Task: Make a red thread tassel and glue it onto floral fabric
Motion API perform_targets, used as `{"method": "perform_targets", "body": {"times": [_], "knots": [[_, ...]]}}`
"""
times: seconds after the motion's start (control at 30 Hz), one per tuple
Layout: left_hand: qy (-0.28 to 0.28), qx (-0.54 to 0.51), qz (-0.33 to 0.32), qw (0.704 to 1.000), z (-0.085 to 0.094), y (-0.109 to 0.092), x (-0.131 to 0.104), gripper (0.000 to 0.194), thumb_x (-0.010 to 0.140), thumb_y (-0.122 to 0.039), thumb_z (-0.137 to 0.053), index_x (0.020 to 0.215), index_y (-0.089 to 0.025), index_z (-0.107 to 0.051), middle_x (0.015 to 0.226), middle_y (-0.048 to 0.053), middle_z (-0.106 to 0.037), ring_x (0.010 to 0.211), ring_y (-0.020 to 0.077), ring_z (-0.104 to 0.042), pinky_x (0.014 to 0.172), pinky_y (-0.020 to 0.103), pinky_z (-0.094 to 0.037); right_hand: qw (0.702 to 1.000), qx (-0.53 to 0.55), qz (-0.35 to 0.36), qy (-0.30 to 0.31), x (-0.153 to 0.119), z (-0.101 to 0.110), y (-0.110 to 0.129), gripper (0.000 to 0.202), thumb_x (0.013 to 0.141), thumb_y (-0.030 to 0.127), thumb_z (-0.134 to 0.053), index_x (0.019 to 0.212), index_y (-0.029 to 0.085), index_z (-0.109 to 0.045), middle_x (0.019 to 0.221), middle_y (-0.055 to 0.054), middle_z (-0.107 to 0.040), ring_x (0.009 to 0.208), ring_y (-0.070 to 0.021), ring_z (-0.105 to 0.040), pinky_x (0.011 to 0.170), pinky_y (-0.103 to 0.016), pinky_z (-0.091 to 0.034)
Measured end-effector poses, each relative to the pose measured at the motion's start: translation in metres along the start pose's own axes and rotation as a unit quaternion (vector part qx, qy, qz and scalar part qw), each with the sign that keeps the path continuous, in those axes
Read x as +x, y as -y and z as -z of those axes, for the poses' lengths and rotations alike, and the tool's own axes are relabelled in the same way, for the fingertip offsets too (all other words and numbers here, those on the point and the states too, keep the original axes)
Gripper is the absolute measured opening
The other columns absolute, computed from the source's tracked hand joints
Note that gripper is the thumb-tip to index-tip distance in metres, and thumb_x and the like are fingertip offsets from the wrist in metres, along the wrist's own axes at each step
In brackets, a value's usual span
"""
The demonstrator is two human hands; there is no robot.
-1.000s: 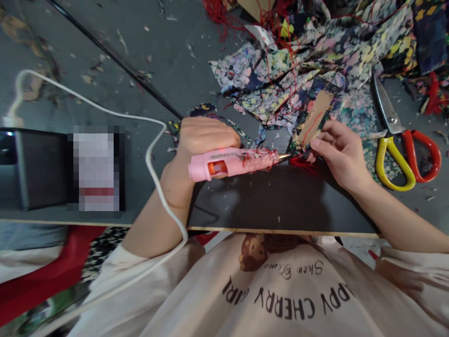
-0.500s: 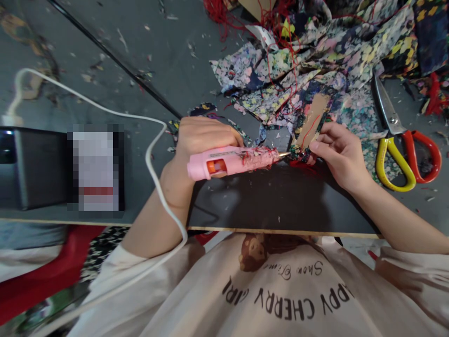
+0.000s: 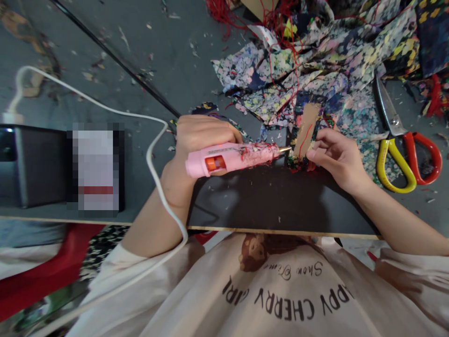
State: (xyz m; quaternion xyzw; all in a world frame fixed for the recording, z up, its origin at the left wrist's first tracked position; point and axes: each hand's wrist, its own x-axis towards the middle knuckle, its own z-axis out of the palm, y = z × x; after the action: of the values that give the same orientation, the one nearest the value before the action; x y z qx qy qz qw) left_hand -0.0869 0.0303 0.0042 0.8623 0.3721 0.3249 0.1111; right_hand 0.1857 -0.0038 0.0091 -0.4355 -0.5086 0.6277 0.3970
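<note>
- Pink plastic glue gun (image 3: 231, 159) gripped in left hand (image 3: 203, 138), fingers wrapped fully round the handle; barrel level, pointing right, coated with stray red thread and dried glue.
- Metal nozzle tip touching, or just short of, the left edge of the cardboard strip (image 3: 304, 131) — contact not resolvable.
- Cardboard strip pinched in right hand (image 3: 336, 157) between thumb and fingertips at its near end; strip tilted, far end over the floral fabric scraps (image 3: 315, 70). Dark patterned cloth wrapped on its near part, a red thread running along its face.
- Located at centre of the grey table (image 3: 140, 56), just beyond the black mat (image 3: 273, 196) at the near edge.
- Handling, judged: strip light and moderately stiff, liable to crease if squeezed mid-length — hold by the near end or long edges, clear of the glue line. Cloth wrap soft, prone to slip until bonded.
- Glue gun light and rigid; nozzle presumably hot, so hold by the handle only. White cord (image 3: 154, 154) trailing left over the forearm, likely to drag.
- Scissors (image 3: 403, 145) with yellow and red handles lying right of the right hand, apart from it.
- Dark box (image 3: 35, 166) on the left table edge; red thread tangle (image 3: 224, 11) at the far side.
</note>
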Motion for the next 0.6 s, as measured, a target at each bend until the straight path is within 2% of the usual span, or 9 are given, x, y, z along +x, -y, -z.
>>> {"method": "perform_targets", "body": {"times": [0.1, 0.17, 0.33, 0.47, 0.6], "knots": [[0.011, 0.006, -0.088, 0.996, 0.006, 0.000, 0.004, 0.040, 0.093, -0.045, -0.046, 0.061, -0.021, -0.052, 0.056, -0.005, -0.062, 0.052, 0.0066, -0.055, 0.053, 0.021, -0.039, 1.000, -0.002, -0.018, 0.006, -0.001, 0.000, 0.002, 0.025, 0.074, 0.031, -0.076, 0.080, 0.020, -0.055, 0.063, 0.006, -0.056, 0.052, -0.0053, -0.053, 0.049, -0.017, -0.042], [0.024, 0.018, -0.105, 0.994, 0.010, 0.000, 0.006, 0.037, 0.093, -0.045, -0.045, 0.065, -0.022, -0.052, 0.057, -0.003, -0.062, 0.053, 0.0075, -0.056, 0.053, 0.021, -0.040, 1.000, -0.004, -0.026, 0.009, -0.002, -0.001, 0.003, 0.026, 0.072, 0.030, -0.077, 0.080, 0.020, -0.054, 0.063, 0.006, -0.055, 0.051, -0.0048, -0.052, 0.049, -0.017, -0.042], [0.049, 0.040, -0.114, 0.991, 0.016, 0.000, 0.007, 0.036, 0.092, -0.046, -0.045, 0.068, -0.022, -0.053, 0.062, -0.003, -0.066, 0.055, 0.0076, -0.058, 0.055, 0.020, -0.043, 0.999, -0.016, -0.029, 0.021, -0.003, -0.001, 0.004, 0.025, 0.072, 0.026, -0.076, 0.078, 0.020, -0.053, 0.064, 0.007, -0.054, 0.052, -0.0041, -0.053, 0.049, -0.016, -0.041], [0.002, 0.058, -0.090, 0.994, 0.012, -0.003, 0.005, 0.032, 0.090, -0.041, -0.047, 0.065, -0.021, -0.050, 0.057, -0.004, -0.063, 0.052, 0.0076, -0.056, 0.053, 0.019, -0.040, 0.998, -0.033, -0.028, 0.040, -0.004, 0.000, 0.003, 0.026, 0.074, 0.032, -0.076, 0.080, 0.020, -0.054, 0.064, 0.006, -0.054, 0.054, -0.0055, -0.054, 0.051, -0.018, -0.043], [-0.024, 0.048, -0.067, 0.996, 0.007, -0.003, 0.003, 0.040, 0.092, -0.051, -0.042, 0.066, -0.022, -0.051, 0.059, -0.002, -0.064, 0.052, 0.0094, -0.057, 0.053, 0.022, -0.040, 0.996, -0.052, -0.023, 0.066, -0.005, 0.003, 0.001, 0.023, 0.078, 0.035, -0.074, 0.083, 0.019, -0.057, 0.065, 0.005, -0.055, 0.057, -0.0060, -0.055, 0.055, -0.018, -0.044]]}}
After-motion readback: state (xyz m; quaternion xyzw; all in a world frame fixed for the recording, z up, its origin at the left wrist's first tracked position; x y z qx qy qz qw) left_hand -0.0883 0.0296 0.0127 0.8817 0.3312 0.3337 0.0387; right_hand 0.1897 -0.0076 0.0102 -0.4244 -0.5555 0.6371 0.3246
